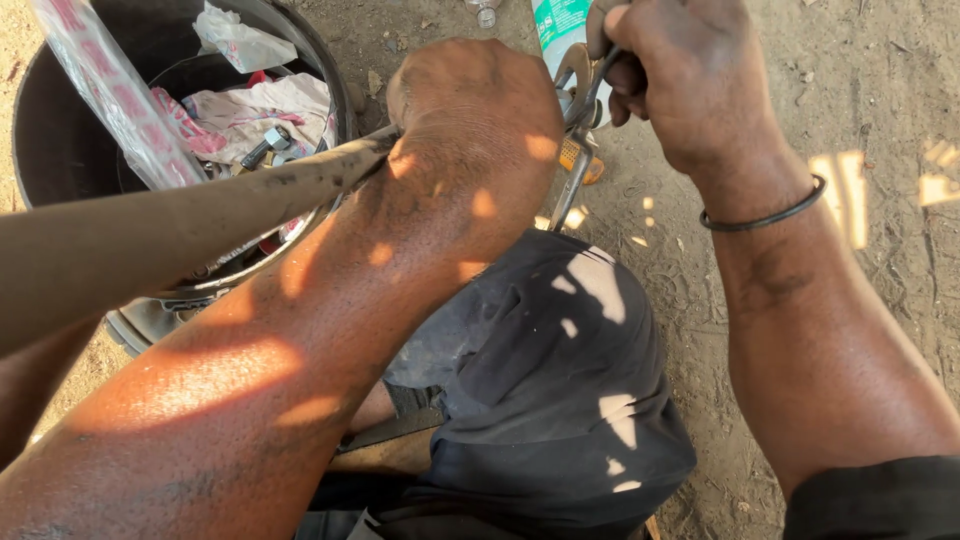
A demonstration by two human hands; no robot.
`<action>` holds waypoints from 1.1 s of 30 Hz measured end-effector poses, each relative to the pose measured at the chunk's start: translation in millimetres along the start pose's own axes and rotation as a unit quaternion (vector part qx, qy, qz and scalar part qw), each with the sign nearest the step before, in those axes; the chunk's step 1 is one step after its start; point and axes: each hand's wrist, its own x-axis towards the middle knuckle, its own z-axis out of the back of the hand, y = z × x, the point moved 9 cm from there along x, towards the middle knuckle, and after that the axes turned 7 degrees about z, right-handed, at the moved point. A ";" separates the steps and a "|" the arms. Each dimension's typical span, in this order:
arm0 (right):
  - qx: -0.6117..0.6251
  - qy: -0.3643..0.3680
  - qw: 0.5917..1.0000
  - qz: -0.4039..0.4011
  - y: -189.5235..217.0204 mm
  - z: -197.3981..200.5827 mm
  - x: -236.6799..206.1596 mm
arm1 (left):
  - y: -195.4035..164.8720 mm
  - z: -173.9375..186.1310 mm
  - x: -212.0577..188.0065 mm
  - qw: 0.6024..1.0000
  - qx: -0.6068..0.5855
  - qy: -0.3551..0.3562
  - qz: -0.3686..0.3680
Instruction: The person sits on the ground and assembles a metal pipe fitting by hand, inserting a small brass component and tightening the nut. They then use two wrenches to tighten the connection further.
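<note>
My left hand (470,110) is closed in a fist around the end of a long brownish rod (180,225) that runs in from the left. My right hand (680,70) grips the handle of a metal wrench (578,160), whose shaft hangs down between the two hands. The wrench's head is mostly hidden behind my left fist. A dark band (765,215) circles my right wrist. My knee in dark cloth (560,360) lies below both hands.
A black bucket (50,130) at upper left holds rags, crumpled plastic and a bolt. A plastic strip (110,90) crosses over it. A green-labelled bottle (560,25) stands at the top. Sandy ground with small debris (880,120) spreads to the right.
</note>
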 end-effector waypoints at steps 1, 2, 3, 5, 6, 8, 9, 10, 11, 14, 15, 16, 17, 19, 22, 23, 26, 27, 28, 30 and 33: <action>-0.005 0.016 1.000 0.007 0.2 -3.7 -2.2 | 1.6 2.4 0.9 0.999 -0.004 -0.031 0.012; -0.010 0.033 0.999 0.016 1.2 -8.0 -5.0 | 3.8 5.2 1.6 0.998 -0.008 -0.062 0.025; -0.014 0.049 0.998 0.024 2.2 -13.4 -7.2 | 2.5 3.6 1.0 0.997 -0.015 -0.071 0.020; -0.055 0.072 0.996 0.011 -1.0 -23.2 -11.0 | -2.1 0.0 -2.1 0.996 -0.029 -0.088 0.007; -0.075 0.083 0.994 0.004 -2.3 -26.6 -12.8 | -4.6 -2.3 -2.9 0.995 -0.033 -0.094 0.013; -0.112 0.084 0.987 0.072 9.7 -30.8 -20.8 | -10.6 -6.7 -2.9 0.993 -0.042 -0.106 0.024; -0.132 0.087 0.981 0.109 15.6 -31.5 -23.3 | -13.1 -9.1 -0.3 0.992 -0.068 -0.105 0.014; -0.117 0.077 0.987 0.075 9.2 -27.6 -24.5 | -14.7 -12.2 1.3 0.990 -0.096 -0.099 0.003; -0.100 0.070 0.992 0.038 1.9 -24.6 -26.9 | -16.7 -15.5 1.6 0.988 -0.124 -0.090 -0.006; -0.090 0.057 0.994 -0.024 -13.9 -18.4 -30.5 | -19.7 -18.7 4.2 0.996 -0.015 -0.087 -0.008; -0.093 0.054 0.993 -0.041 -18.3 -16.6 -31.9 | -20.2 -10.9 1.2 0.992 -0.020 -0.124 -0.013; -0.078 0.048 0.995 -0.043 -19.6 -15.3 -32.5 | -19.5 -3.3 -5.2 0.987 -0.025 -0.160 -0.018; -0.061 0.044 0.996 -0.044 -21.0 -14.7 -33.2 | -18.4 4.2 -11.5 0.980 -0.031 -0.195 -0.021; -0.031 0.046 0.998 -0.030 -20.8 -16.0 -34.8 | -19.0 5.4 -18.1 0.980 -0.039 -0.187 -0.048; 0.019 0.055 0.998 0.008 -19.8 -19.3 -37.6 | -14.8 5.5 -20.1 0.977 -0.052 -0.198 -0.056; 0.043 0.051 0.998 0.011 -21.5 -20.3 -39.9 | -14.4 5.6 -18.7 0.975 -0.057 -0.206 -0.055; 0.168 -0.002 0.986 0.003 -34.2 -23.0 -44.4 | -10.0 -7.4 -1.0 0.987 -0.051 -0.154 -0.013; 0.218 -0.026 0.976 -0.002 -39.1 -24.9 -44.7 | -6.9 -9.2 3.8 0.988 -0.054 -0.144 0.002; 0.211 -0.036 0.977 0.009 -40.8 -26.5 -44.0 | -1.3 -8.7 6.4 0.987 -0.062 -0.144 0.020; 0.202 -0.056 0.977 0.029 -41.7 -31.2 -35.8 | 12.5 -7.7 10.3 0.988 -0.069 -0.132 0.040; 0.192 -0.060 0.979 0.028 -36.9 -37.7 -14.9 | 31.4 -7.2 12.9 0.992 -0.071 -0.098 0.041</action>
